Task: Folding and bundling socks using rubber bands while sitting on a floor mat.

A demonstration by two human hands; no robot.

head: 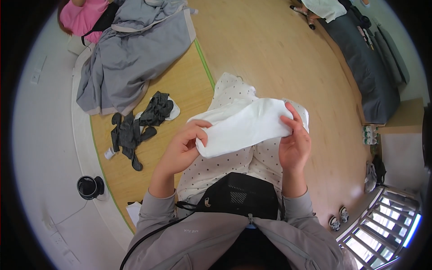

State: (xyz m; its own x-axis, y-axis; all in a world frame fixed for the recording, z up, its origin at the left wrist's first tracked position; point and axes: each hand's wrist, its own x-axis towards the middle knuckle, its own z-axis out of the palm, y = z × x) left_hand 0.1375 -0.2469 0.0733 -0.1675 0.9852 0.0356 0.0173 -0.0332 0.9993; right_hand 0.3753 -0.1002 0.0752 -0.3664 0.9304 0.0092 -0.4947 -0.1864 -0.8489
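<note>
A long white piece of fabric, apparently a sock [241, 130], is stretched out over my lap. My left hand [185, 146] pinches its left end between thumb and fingers. At the other end my right hand [295, 141] grips the edge, two fingers lying over the front and the thumb hidden behind. More white fabric [222, 109] shows behind the upper edge; whether it is a second piece I cannot tell. Beneath lie my legs in white dotted trousers [233, 165]. To the left on the mat are dark grey socks [130, 131] and a crumpled dark grey pile [157, 108] over something white.
A grey blanket [125, 60] covers the far mat [168, 77], near a person in pink [86, 18]. A small black fan [89, 187] and a white bottle [109, 153] are at left. A dark cushioned bench [357, 67], bottles [369, 135], shoes [338, 218] and a metal railing [378, 229] line the right.
</note>
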